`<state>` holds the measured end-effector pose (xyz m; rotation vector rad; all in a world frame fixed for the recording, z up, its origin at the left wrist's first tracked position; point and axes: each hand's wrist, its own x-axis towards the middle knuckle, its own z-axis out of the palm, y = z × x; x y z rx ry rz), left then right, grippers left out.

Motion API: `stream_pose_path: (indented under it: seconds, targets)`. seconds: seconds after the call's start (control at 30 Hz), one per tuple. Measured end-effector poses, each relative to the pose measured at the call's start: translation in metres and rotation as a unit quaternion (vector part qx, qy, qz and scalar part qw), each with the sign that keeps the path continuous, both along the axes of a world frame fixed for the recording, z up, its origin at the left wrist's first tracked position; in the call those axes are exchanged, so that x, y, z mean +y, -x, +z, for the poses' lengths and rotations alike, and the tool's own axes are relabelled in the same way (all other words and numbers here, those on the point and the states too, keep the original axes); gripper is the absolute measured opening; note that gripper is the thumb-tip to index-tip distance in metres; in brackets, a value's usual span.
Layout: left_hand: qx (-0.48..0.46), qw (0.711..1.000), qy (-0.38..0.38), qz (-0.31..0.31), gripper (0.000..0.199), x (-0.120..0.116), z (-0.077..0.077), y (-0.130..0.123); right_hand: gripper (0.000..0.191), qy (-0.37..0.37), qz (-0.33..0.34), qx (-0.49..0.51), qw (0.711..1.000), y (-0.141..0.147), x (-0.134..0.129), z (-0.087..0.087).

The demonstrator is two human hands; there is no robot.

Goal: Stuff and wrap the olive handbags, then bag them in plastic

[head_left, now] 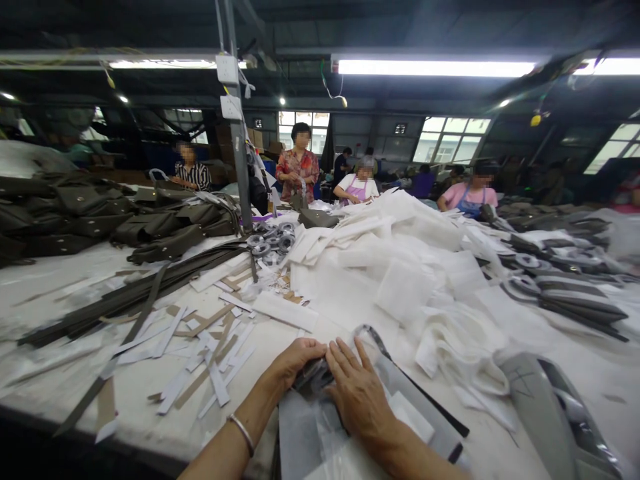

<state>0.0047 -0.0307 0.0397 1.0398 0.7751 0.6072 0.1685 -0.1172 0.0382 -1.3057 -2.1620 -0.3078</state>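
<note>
At the table's near edge, my left hand (299, 360) has its fingers curled and pinched at the top of a grey bag piece (425, 400); what exactly lies between them is hidden. My right hand (357, 393) lies beside it, palm down with fingers stretched out, over the same piece. A dark looped strap (376, 337) rises behind the right fingertips. Clear plastic film and a white sheet (411, 417) show under and beside the right hand.
White foam sheets (400, 267) are heaped ahead. Paper and brown strips (220, 347) lie scattered left, beside long dark straps (150, 293). Dark bags (75, 213) are piled far left. A grey machine (555, 413) stands right. Several people are across the table, near a metal post (241, 167).
</note>
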Motion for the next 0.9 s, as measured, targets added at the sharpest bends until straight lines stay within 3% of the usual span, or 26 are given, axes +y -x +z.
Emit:
stream_pose_path:
  seconds: [0.13,0.27,0.53,0.77,0.9]
  targets:
    - [-0.003,1.0,-0.001,0.013,0.047,0.0,-0.001,-0.003,0.026,-0.075,0.042,0.068,0.994,0.0,0.012,0.006]
    - [-0.001,1.0,-0.007,0.03,0.049,0.001,-0.002,-0.002,0.021,-0.023,0.026,0.138,0.99,-0.001,0.02,0.01]
    - [0.018,0.999,-0.021,0.036,0.048,0.002,0.0,0.002,0.023,0.036,-0.002,0.263,0.964,0.007,0.02,-0.001]
    - [0.042,0.997,-0.022,0.061,0.044,-0.003,0.0,-0.002,0.026,0.025,0.021,0.209,0.977,0.004,0.016,0.003]
    - [0.067,0.993,-0.031,0.088,0.04,-0.004,0.001,-0.008,0.023,0.056,0.024,0.176,0.983,0.003,0.011,0.015]
